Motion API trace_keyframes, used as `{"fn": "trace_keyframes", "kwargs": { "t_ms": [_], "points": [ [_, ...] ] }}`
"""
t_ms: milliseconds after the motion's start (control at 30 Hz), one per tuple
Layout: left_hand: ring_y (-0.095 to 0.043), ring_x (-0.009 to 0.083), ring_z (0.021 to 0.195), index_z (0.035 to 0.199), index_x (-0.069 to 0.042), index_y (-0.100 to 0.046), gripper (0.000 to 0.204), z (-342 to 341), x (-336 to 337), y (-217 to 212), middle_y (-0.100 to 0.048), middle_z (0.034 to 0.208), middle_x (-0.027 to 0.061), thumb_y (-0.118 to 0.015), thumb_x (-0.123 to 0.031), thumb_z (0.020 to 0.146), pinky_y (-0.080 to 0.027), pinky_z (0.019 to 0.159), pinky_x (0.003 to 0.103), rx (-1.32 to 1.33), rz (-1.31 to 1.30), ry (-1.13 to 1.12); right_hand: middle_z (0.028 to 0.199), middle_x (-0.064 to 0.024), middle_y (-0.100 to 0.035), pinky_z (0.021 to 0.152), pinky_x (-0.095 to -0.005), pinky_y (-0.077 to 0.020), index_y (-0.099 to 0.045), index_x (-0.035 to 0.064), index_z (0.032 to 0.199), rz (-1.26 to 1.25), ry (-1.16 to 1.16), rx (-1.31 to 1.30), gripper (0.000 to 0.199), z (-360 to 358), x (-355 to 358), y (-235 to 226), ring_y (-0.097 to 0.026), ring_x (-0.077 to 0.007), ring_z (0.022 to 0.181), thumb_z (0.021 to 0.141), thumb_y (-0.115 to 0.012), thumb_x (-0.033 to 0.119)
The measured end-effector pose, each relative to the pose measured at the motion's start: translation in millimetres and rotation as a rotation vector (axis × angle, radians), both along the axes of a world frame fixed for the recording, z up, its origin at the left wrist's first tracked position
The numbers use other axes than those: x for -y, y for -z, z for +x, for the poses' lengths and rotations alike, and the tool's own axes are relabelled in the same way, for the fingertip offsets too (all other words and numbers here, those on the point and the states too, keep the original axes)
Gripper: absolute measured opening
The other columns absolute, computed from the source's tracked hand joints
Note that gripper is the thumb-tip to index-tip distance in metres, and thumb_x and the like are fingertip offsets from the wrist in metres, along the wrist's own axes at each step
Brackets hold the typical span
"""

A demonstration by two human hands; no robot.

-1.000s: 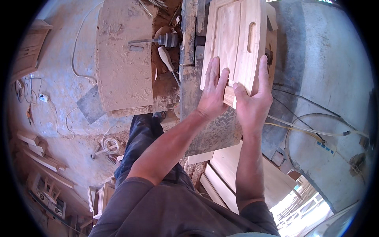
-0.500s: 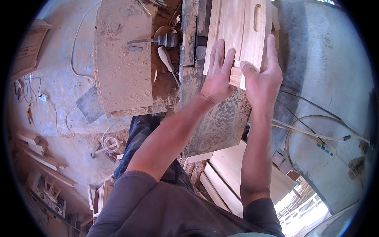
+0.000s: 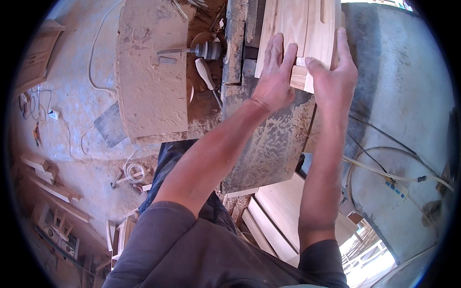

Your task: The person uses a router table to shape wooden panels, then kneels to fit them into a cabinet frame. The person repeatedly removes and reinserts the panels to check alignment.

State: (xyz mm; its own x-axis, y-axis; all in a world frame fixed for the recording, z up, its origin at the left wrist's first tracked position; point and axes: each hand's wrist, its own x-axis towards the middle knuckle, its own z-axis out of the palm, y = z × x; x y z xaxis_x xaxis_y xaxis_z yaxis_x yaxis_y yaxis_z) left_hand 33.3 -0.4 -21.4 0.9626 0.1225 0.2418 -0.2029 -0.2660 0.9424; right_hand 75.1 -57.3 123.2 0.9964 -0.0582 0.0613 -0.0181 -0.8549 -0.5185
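Observation:
A pale wooden panel [image 3: 300, 29] with raised mouldings and a slot cut in its face lies at the top of the view; its far end runs out of the picture. My left hand [image 3: 274, 81] rests on the panel's near left part, fingers stretched out and flat. At the near right corner, my right hand [image 3: 333, 79] grips the panel, thumb on top and fingers along the outer side edge. Beneath the panel is a worn, dusty metal machine table [image 3: 269, 149].
Left of the machine table stands a dust-covered board [image 3: 151, 91]. Beside it lie a white-handled tool [image 3: 205, 74] and a dark, ribbed, cylindrical machine part [image 3: 207, 50]. Large pale boards [image 3: 278, 206] stand below the table. Cables [image 3: 384, 127] and a power strip [image 3: 396, 188] lie on the right floor.
Both hands and the panel have shifted away from me and a little to the right in the picture. More of the panel's slot is now cut off by the top edge.

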Motion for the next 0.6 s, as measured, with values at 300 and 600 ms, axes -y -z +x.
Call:
{"fn": "trace_keyframes", "kwargs": {
  "t_ms": [300,600],
  "points": [
    [-0.022,0.0546,0.146,0.152,0.001,-0.028,0.088,22,-1,1,-0.024,0.155,0.0353,-0.069,0.002,0.073,-0.025,0.121,0.055,0.039,0.022,-0.036,0.13,-0.028,-0.065,0.098,-0.0393,-0.0527,-0.043,0.0027,0.153,0.02,0.01,-0.004,0.081,20,-3,1,-0.069,-0.0344,0.113,0.077,-0.071,0.01],
    [-0.017,0.0602,0.146,0.149,-0.001,-0.027,0.091,34,-5,-2,-0.016,0.156,0.0389,-0.063,0.008,0.066,-0.027,0.121,0.058,0.033,-0.022,-0.007,0.132,-0.0305,-0.063,0.1,-0.0393,-0.0516,-0.044,-0.0036,0.151,0.06,-0.021,0.002,0.081,34,-3,3,-0.067,-0.0358,0.117,0.076,-0.071,0.007]
  ]
}}
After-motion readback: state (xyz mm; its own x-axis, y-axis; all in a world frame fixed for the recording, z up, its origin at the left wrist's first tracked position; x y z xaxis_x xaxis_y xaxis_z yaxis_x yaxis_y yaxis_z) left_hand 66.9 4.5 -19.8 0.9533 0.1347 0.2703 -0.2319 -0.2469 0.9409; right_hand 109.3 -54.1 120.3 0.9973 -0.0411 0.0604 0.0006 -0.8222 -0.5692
